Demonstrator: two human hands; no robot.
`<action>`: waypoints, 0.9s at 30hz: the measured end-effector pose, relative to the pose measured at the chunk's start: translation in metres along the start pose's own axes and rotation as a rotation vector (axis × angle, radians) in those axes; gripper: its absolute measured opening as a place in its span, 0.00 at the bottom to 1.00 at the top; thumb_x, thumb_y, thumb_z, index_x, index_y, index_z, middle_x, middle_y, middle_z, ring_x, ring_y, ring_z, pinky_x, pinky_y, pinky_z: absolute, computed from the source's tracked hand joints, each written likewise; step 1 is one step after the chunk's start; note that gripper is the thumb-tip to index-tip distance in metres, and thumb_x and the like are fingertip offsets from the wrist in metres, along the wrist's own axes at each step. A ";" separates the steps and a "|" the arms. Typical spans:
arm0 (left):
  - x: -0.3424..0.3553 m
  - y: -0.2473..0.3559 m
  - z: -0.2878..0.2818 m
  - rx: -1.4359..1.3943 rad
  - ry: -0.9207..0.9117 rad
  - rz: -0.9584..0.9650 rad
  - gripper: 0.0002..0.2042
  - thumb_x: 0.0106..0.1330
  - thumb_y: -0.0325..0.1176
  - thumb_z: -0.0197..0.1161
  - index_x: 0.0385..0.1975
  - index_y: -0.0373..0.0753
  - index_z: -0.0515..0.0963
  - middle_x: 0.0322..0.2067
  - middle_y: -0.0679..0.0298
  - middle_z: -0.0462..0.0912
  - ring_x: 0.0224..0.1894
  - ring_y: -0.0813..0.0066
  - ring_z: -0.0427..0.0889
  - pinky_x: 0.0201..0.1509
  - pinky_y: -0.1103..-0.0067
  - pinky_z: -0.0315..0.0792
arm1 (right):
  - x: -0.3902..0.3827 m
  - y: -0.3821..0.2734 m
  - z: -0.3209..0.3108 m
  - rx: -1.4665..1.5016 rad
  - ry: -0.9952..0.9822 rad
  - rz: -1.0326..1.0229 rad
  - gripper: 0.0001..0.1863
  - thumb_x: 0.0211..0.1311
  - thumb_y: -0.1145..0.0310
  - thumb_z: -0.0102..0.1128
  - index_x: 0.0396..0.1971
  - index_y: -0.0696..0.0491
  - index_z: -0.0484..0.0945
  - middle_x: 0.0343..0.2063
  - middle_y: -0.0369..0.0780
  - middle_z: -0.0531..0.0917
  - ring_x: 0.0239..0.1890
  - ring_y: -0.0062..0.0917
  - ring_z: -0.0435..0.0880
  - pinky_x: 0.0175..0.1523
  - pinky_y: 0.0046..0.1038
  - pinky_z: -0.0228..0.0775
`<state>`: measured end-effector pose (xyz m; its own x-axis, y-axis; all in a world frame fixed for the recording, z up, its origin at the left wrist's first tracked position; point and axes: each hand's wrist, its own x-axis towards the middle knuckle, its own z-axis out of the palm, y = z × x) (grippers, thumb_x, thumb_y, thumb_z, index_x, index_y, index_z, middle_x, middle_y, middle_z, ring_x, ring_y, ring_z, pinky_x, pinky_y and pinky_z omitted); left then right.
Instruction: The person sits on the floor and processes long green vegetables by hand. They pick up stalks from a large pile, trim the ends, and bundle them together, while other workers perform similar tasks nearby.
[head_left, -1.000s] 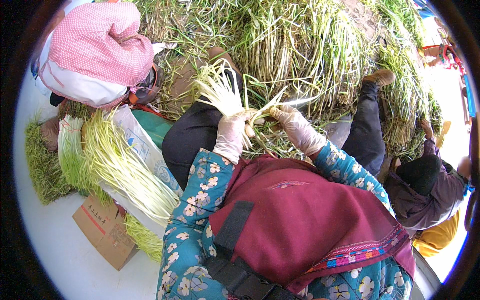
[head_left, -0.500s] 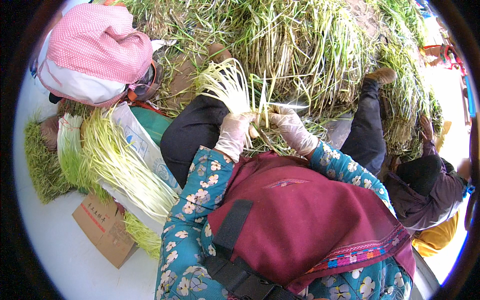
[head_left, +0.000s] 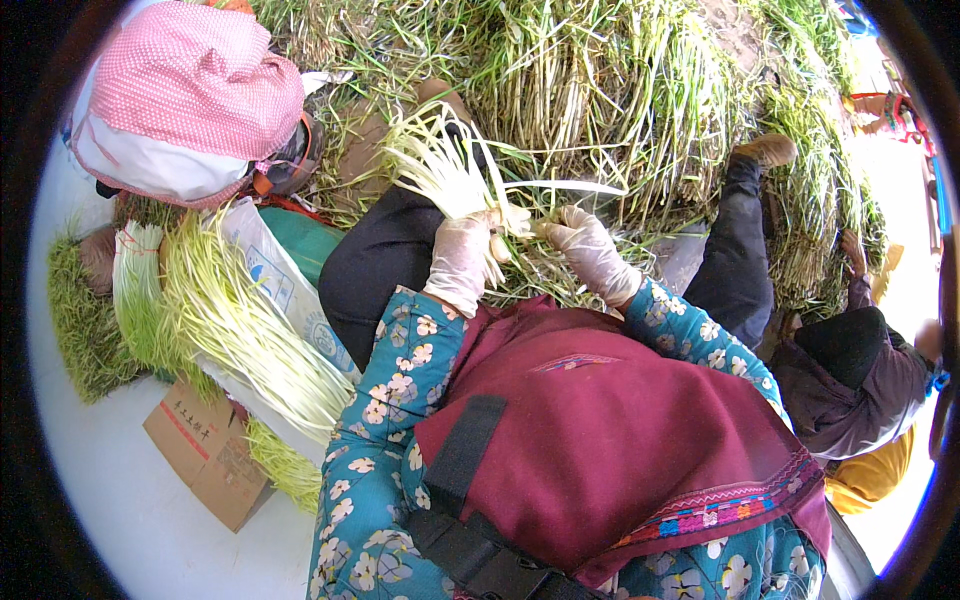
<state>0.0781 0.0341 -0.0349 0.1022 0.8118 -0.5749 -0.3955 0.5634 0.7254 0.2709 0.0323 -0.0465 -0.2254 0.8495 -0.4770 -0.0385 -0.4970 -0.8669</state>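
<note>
My left hand point(head_left: 462, 262), in a thin whitish glove, is closed around a bunch of pale leafy stalks point(head_left: 445, 172) that look like blanched chives. Their leaves fan up and to the left, and the cut-looking stem ends poke out by my thumb. My gloved right hand point(head_left: 585, 252) is beside the stem ends, fingers pinched together over a small brownish bit I cannot make out. One long pale leaf point(head_left: 570, 185) stretches rightward from the bunch, above my right hand. Both hands are over my lap, in front of a maroon apron point(head_left: 620, 410).
Uncleaned green stalks point(head_left: 590, 90) are heaped ahead. At left, bundles of pale stalks point(head_left: 270, 330) lie on a white sack point(head_left: 265, 250), near a cardboard box point(head_left: 205, 455). A person in a pink head covering point(head_left: 200, 90) is close at upper left; another person point(head_left: 850, 375) is at right.
The upright leaf between my hands now lies sideways, pointing right. My right hand has moved slightly down and away from the bunch, and the left hand's bunch has tipped a little left.
</note>
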 end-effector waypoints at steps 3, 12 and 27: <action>0.000 0.005 -0.008 -0.085 -0.058 0.080 0.14 0.66 0.34 0.56 0.40 0.26 0.77 0.36 0.50 0.84 0.27 0.73 0.80 0.26 0.80 0.73 | -0.002 0.021 -0.025 -0.340 -0.008 -0.266 0.09 0.60 0.66 0.66 0.34 0.56 0.82 0.26 0.37 0.83 0.29 0.20 0.80 0.34 0.27 0.72; 0.006 0.016 -0.007 0.104 0.019 0.126 0.12 0.66 0.32 0.58 0.38 0.27 0.79 0.33 0.51 0.83 0.26 0.76 0.80 0.21 0.86 0.69 | -0.003 0.044 -0.112 -1.655 -0.230 0.146 0.11 0.52 0.60 0.63 0.30 0.51 0.85 0.27 0.44 0.85 0.31 0.39 0.85 0.34 0.38 0.75; -0.010 0.005 0.010 0.389 0.157 0.245 0.07 0.63 0.32 0.65 0.32 0.33 0.82 0.17 0.65 0.80 0.11 0.79 0.73 0.15 0.81 0.63 | -0.025 -0.052 0.016 -0.564 -0.389 -0.093 0.28 0.68 0.60 0.57 0.64 0.55 0.65 0.50 0.46 0.81 0.50 0.33 0.80 0.54 0.28 0.69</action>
<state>0.0843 0.0302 -0.0213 -0.1023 0.9118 -0.3977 -0.0165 0.3982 0.9172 0.2626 0.0341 0.0132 -0.5823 0.7065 -0.4022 0.4144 -0.1676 -0.8945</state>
